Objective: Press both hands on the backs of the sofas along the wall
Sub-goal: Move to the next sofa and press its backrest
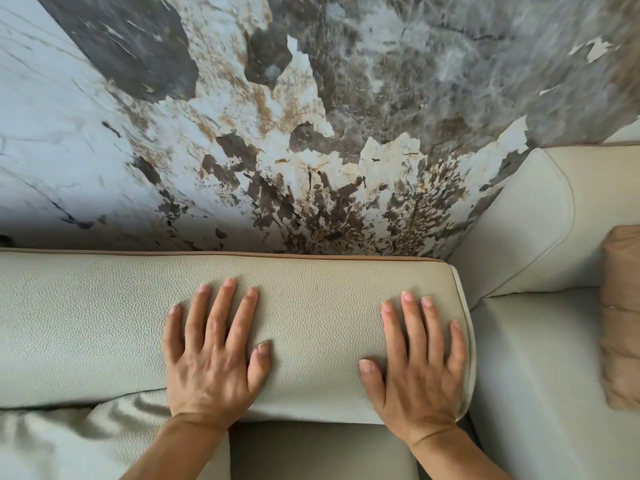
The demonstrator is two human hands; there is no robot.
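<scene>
My left hand [211, 358] flat, palm down, on top of sofa back [86, 323]; fingers [221, 306] spread, straight, grasping nothing. My right hand [419, 362] likewise flat on same back, near its right end, little finger beside edge seam. Hands well apart. Back runs along marbled wall [277, 133], touching it. Second sofa [526, 220] at right, set at angle. Tan cushion [620, 317] at far right edge.

Two bare forearms end in the left hand [211, 355] and the right hand [420, 363]. No sleeve reaches either wrist. Below the knuckles run raised tendons and veins. The nails at the fingertips [229, 283] are short, pale and unpainted.
</scene>
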